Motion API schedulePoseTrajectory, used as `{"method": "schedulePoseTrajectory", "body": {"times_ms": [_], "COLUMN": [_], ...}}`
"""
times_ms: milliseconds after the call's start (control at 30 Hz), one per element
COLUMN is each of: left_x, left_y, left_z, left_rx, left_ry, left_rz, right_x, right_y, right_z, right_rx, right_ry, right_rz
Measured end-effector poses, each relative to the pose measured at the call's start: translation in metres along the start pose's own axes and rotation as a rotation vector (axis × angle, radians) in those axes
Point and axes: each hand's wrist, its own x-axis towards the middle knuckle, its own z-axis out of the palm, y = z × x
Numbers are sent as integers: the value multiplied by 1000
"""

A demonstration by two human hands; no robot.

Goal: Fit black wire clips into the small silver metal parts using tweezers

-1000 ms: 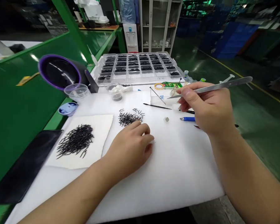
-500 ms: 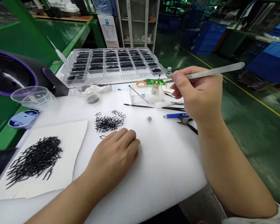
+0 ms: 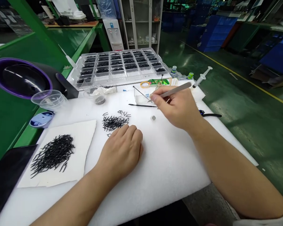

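My left hand (image 3: 124, 150) rests on the white foam table top with its fingers curled under, just in front of a small pile of black forked pieces (image 3: 114, 121). Whatever its fingertips may hold is hidden. My right hand (image 3: 176, 108) pinches slim grey metal tweezers (image 3: 175, 90) like a pen, their fine tip pointing down and left above the clear block (image 3: 139, 99). A small grey cube (image 3: 153, 118) sits between the two hands. To the left, a larger heap of black forked pieces (image 3: 54, 153) lies on a white sheet (image 3: 88, 141).
A clear compartment tray (image 3: 119, 75) with black pieces spans the back. At left stand a black-and-purple device (image 3: 21, 77), clear cups (image 3: 48, 100) and a blue dish (image 3: 41, 120). Orange tape (image 3: 145, 84), a black stick (image 3: 141, 105) and a syringe (image 3: 202, 77) lie farther back.
My right hand has moved left and down with the tweezers, from above the right side to near the clear block. My left hand stays by the small pile. The view has shifted slightly.
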Motion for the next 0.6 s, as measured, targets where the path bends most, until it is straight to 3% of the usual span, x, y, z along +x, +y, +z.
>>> {"method": "schedulePoseTrajectory", "body": {"times_ms": [100, 333, 500, 600], "left_x": [-5, -8, -6, -6], "left_y": [-3, -6, -6, -5], "left_z": [2, 5, 4, 3], "left_rx": [-63, -209, -240, -205], "left_ry": [24, 119, 136, 112], "left_rz": [8, -21, -65, -28], "right_x": [0, 4, 12, 15], "right_y": [2, 9, 13, 17], "right_z": [4, -17, -30, -36], "right_rx": [-10, 136, 299, 435], "right_ry": [-18, 287, 633, 666], "right_rz": [-34, 74, 114, 157]}}
